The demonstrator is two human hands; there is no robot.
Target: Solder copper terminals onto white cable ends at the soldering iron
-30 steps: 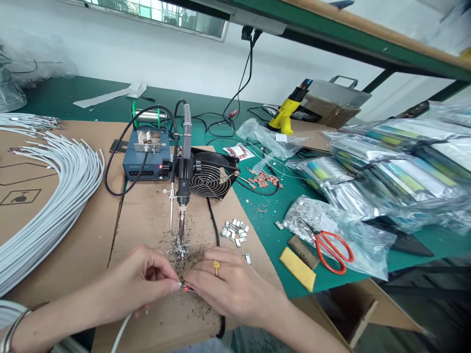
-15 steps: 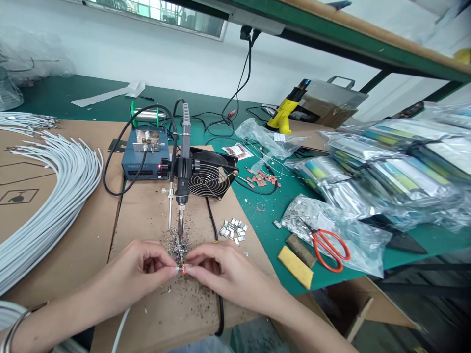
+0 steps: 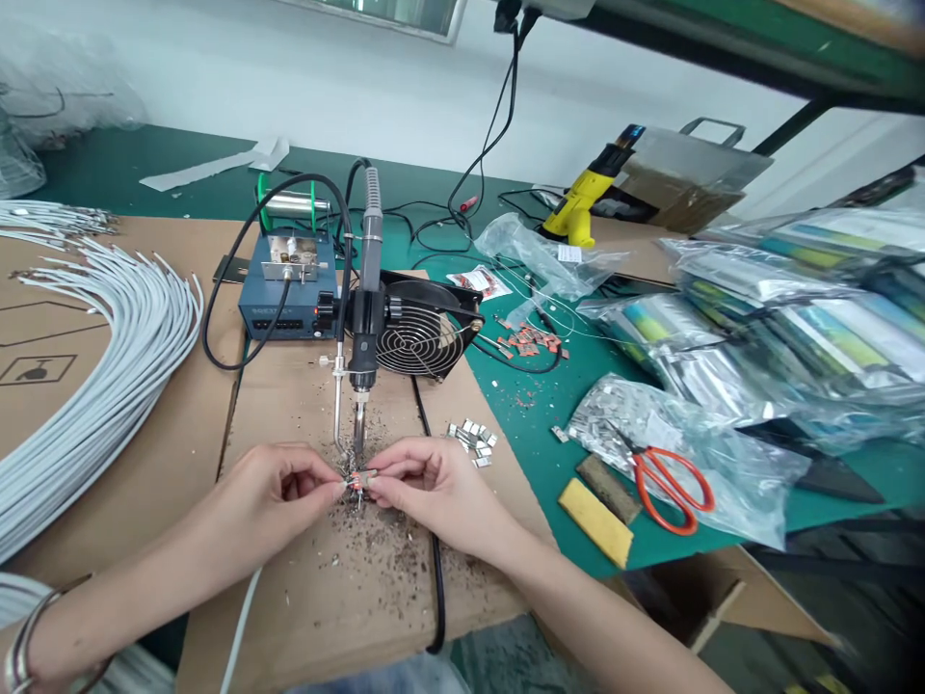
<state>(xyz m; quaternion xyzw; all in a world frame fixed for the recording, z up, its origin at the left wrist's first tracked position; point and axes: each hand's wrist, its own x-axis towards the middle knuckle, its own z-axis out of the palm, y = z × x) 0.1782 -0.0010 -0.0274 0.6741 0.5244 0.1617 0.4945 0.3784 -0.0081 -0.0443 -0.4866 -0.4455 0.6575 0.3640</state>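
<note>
My left hand (image 3: pixel 289 492) pinches the end of a white cable (image 3: pixel 241 627), which hangs down below the wrist. Between the fingertips of both hands is a small orange and silver part (image 3: pixel 359 479). My right hand (image 3: pixel 434 487) pinches it from the right side. The soldering iron (image 3: pixel 365 337) stands tip down in a clamp just behind the part, its tip close to my fingers. Whether tip and part touch is too small to tell. Solder crumbs (image 3: pixel 383 540) lie on the cardboard (image 3: pixel 289 395) under the hands.
A blue soldering station (image 3: pixel 285 313), a solder spool (image 3: pixel 293 202) and a fan (image 3: pixel 423 333) stand behind. Small metal connectors (image 3: pixel 473 441) lie right of the iron. Farther right are a yellow sponge (image 3: pixel 595 522), red scissors (image 3: pixel 672 487) and bagged parts (image 3: pixel 795 318). Bundled white cables (image 3: pixel 108 405) lie left.
The view has shifted a little. Both hands have moved slightly up toward the iron's tip with the part, and more of its silver end shows by my right fingers.
</note>
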